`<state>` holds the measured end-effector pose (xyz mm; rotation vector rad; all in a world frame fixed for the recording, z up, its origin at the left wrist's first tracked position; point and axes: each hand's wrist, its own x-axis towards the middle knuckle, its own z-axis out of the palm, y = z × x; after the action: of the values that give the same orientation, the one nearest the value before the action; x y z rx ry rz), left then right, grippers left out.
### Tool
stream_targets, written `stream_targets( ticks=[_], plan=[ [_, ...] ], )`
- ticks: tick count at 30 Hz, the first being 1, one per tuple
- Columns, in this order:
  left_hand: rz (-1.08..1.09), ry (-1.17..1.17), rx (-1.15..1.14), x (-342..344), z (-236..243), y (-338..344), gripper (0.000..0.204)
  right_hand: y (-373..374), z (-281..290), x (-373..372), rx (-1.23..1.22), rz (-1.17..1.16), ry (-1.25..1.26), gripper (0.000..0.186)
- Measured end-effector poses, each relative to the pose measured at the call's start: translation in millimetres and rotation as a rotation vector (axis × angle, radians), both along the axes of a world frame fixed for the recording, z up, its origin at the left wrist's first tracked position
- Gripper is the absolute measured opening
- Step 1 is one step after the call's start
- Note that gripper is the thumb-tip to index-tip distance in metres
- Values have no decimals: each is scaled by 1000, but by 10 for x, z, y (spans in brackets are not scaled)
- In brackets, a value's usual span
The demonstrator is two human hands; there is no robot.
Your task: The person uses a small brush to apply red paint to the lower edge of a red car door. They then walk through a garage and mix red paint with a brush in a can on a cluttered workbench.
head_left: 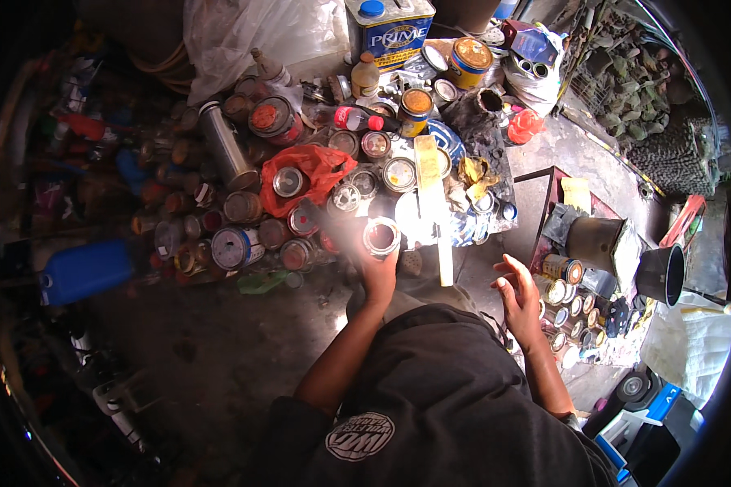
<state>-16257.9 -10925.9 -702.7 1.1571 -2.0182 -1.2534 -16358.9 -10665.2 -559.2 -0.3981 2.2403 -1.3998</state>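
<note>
Black cloth shirt, with a pale round print on it, lies nearest the camera, its front filling the lower middle of the view. Beyond it the left hand is closed around a round, open-topped jar with a pale rim and dark reddish contents. The jar is at the near edge of a crowded counter, its mouth toward the camera; glare hides most of the fingers and whether the base touches anything. The right hand is empty, loosely spread with bent fingers, well apart from the jar.

Between jar and right hand, a long, flat, pale yellow stick juts past the counter's edge. Left of it, a crumpled, translucent red plastic bag sits around a round, pale-topped tin, and behind the bag lies a clear plastic bottle with a red label and red cap. Just beyond the right hand stands a cluster of small lidded jars, near a black plastic bucket.

Judging from this pose, the step in hand is a one-handed hold on the jar, the other hand free. Whatever move follows calls for a level, firm grip, since the open mouth could spill.
</note>
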Motion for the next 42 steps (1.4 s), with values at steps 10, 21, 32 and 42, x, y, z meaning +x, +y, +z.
stream_targets(
  ticks=[10, 21, 32, 42],
  plan=[
    [-5, -6, -2, -8, -143, -84, 83, -88, 38, -39, 16, 12, 18, 46],
    [14, -66, -66, -51, -92, -100, 84, -136, 27, -70, 16, 25, 9, 46],
    [74, -21, 261, 181, 59, 29, 93, -218, 89, -108, 25, 57, 29, 47],
    [152, -128, 92, 772, -405, -531, 110, -275, 128, -18, 46, 49, 51, 47]
  ],
)
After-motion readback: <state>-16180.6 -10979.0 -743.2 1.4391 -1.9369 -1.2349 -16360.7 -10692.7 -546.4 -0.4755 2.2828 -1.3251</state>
